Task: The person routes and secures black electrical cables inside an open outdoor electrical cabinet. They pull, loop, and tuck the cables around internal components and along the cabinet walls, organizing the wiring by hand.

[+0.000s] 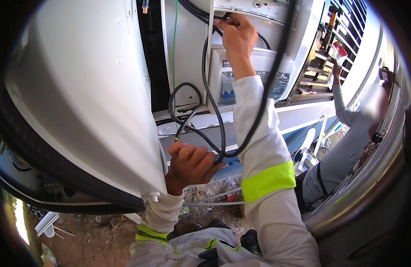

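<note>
Enclosure: a large white curved metal panel (90, 89) fills the left side.
Neighbour: a co-worker in grey clothing (332, 155) stands at the right, well apart, one arm raised.
Box: a white rectangular plastic breaker box with a clear window (281, 66), behind the right forearm.
Cable: a long black flexible cable (205, 71) lies in front of the enclosure — looped, its long axis running roughly up and down between the hands.
Left grip: the bare left hand (192, 162) is curled around the cable's lower bend, below the loop.
Right grip: the bare right hand (241, 35) has fingertips pinched together on the cable's upper run — higher, and nearer the box.
Wire: a thin green wire (175, 49) hangs left of the cable.
Writing: a small dark label (226, 63) with pale lettering sits at the box's upper left, partly covered by the right arm.
</note>
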Demonstrator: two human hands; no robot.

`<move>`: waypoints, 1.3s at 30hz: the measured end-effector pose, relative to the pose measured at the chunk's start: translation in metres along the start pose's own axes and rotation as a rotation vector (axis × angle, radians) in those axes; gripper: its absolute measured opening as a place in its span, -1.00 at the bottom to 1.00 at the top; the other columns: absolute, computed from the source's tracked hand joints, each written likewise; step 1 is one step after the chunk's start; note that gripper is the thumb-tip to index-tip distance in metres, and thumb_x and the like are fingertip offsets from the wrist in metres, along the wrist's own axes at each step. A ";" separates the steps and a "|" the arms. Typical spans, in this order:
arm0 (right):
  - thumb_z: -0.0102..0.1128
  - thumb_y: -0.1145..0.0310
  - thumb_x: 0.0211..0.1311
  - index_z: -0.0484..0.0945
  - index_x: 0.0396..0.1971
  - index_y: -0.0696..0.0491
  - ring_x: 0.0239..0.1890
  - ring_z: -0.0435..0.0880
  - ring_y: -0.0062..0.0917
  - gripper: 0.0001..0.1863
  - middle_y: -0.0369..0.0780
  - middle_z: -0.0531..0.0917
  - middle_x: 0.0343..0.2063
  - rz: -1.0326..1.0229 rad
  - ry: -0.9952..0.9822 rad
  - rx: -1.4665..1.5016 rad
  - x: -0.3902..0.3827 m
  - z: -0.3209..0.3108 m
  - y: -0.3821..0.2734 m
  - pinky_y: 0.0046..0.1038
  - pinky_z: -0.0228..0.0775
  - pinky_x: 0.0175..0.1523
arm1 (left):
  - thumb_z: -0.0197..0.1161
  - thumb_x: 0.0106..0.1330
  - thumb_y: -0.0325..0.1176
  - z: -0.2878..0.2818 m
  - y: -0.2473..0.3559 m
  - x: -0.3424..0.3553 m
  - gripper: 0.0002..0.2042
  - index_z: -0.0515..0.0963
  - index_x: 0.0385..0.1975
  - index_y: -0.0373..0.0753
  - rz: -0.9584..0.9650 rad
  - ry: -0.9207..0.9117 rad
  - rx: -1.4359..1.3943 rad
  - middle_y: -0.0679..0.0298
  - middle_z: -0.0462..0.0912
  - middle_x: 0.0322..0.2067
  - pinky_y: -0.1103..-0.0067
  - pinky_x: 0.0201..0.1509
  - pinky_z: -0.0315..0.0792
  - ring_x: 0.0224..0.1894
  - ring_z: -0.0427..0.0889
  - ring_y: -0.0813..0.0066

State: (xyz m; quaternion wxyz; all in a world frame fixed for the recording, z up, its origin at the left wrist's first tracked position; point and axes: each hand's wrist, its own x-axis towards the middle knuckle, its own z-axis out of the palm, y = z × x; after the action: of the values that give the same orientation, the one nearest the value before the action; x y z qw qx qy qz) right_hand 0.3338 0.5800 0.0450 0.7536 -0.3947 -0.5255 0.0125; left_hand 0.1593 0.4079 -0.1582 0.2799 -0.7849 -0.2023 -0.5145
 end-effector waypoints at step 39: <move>0.51 0.56 0.00 0.77 -0.29 0.26 -0.59 0.44 -0.61 -0.77 -0.28 0.65 -0.53 0.152 0.208 0.374 0.083 -0.039 -0.015 -0.48 0.26 -0.48 | 0.36 0.30 0.00 0.013 -0.032 0.059 -0.72 0.61 -0.47 -0.06 -0.155 0.222 -0.121 0.42 0.37 -0.47 0.31 -0.07 0.04 -0.30 0.31 0.35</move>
State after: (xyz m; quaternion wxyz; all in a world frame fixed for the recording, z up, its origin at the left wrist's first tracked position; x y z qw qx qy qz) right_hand 0.3961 0.5831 0.1136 0.8607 -0.2854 -0.4025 0.1257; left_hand 0.1719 0.4428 -0.1008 0.2121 -0.7207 -0.1986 -0.6294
